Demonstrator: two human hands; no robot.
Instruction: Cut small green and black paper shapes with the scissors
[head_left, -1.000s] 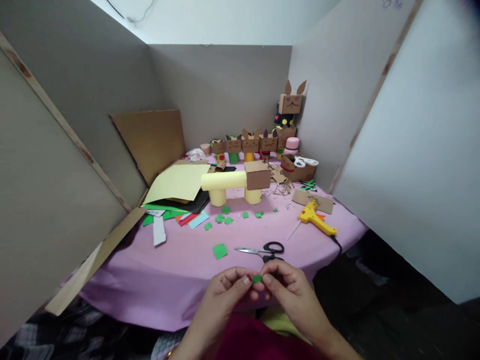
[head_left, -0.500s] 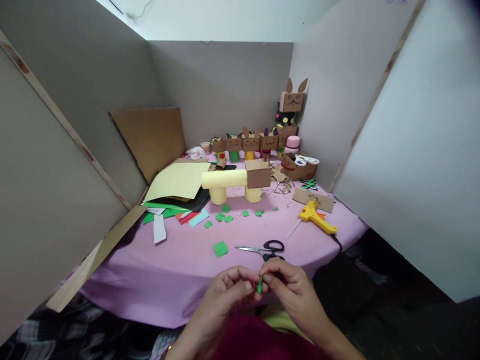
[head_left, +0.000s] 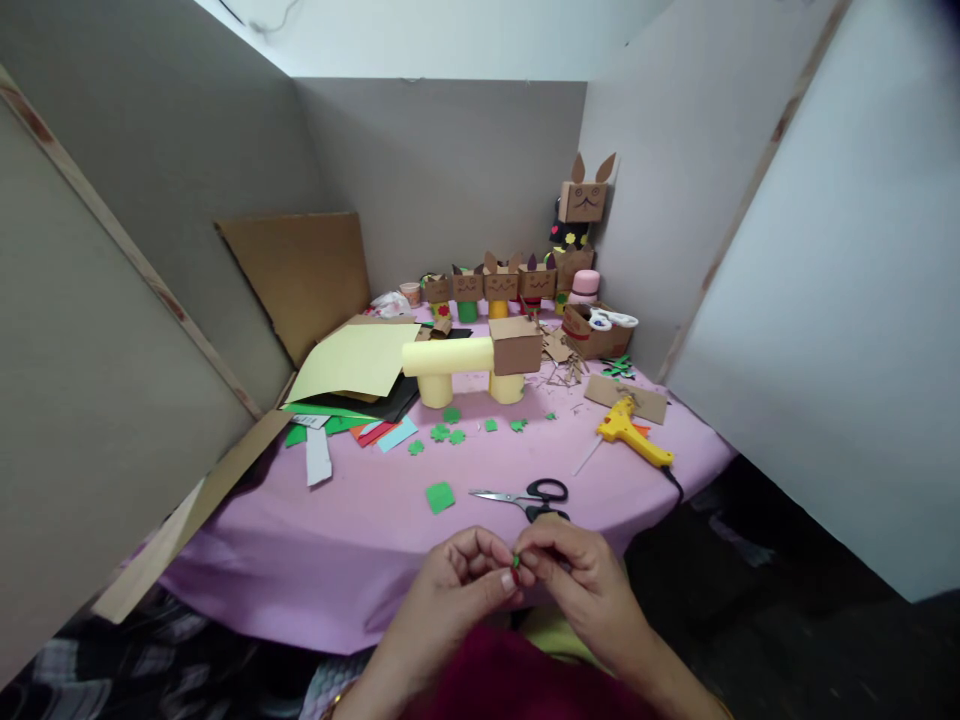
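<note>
At the table's near edge, my left hand [head_left: 474,580] and my right hand [head_left: 574,570] meet, both closed in a pinch on one small green paper piece [head_left: 516,562]. Fingers cover most of it, so its shape is hidden. Just beyond them lie black-handled scissors [head_left: 517,496], blades pointing left. A green paper square [head_left: 440,497] rests left of the blades. Farther back, several green paper flower cutouts [head_left: 439,433] are scattered before a yellow paper-tube body with a cardboard box head [head_left: 515,345].
A yellow glue gun [head_left: 630,435] lies at right by a cardboard strip [head_left: 625,400]. Stacked paper sheets [head_left: 356,365] fill the left side. Box-headed figures [head_left: 501,285] stand along the back, near a cardboard box [head_left: 598,333] holding white-handled scissors. Grey partitions surround the purple-covered table [head_left: 300,560].
The green paper piece has turned or folded between my fingertips and shows less than before. My hands stay in nearly the same place.
</note>
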